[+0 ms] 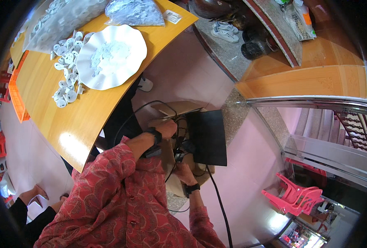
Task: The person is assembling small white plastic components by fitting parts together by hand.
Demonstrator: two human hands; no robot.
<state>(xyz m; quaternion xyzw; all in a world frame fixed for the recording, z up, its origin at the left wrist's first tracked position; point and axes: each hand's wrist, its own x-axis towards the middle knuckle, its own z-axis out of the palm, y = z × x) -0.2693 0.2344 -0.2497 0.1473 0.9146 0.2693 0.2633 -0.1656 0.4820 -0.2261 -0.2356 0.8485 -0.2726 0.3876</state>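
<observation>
From the head camera I see my left hand [165, 128] just left of centre, curled over the rim of an open cardboard box [179, 108]. Its fingers are bent into a bundle of black cables [179, 142], but I cannot tell whether they actually pinch one.

My right hand [184, 171] sits at about 6 o'clock from the left one, close below it, knuckles up and fingers folded toward the same cables. How firmly it grips is hidden.

A flat black panel [208, 138] stands at 3 o'clock from both hands, just beside them. A thick black cord [220, 206] runs off toward 6 o'clock.

At 10 o'clock a wooden table [67, 124] carries a white wavy plate [109, 56] and small white plastic parts [67, 70]. A pink plastic chair [295, 194] lies at 4 o'clock.
</observation>
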